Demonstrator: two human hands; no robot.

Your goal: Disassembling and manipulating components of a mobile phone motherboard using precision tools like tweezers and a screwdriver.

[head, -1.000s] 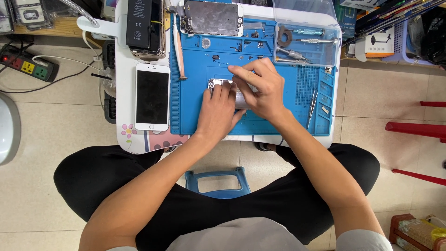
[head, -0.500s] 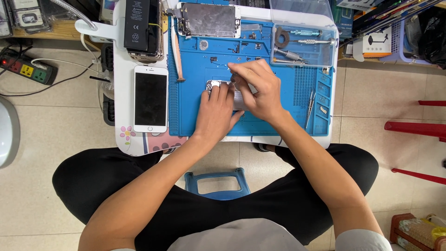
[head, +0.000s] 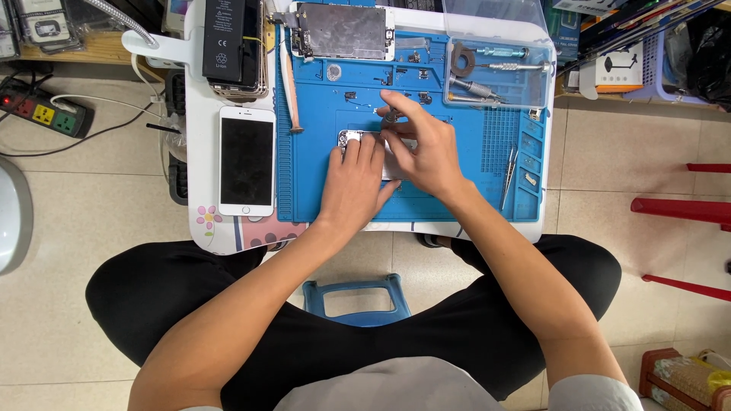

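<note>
Blue silicone repair mat (head: 320,183) on the small white table (head: 199,152); mid-mat lies a silver opened phone body (head: 358,141), likely light, stiff, fragile, best held by its edges. Left hand (head: 352,183) presses it flat; right hand (head: 422,148) pinches something small, cannot tell what.

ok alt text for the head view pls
Seen from above, a seated person's left hand and right hand work on a small silver phone part on a blue repair mat. A white phone lies face up left of the mat.
</note>
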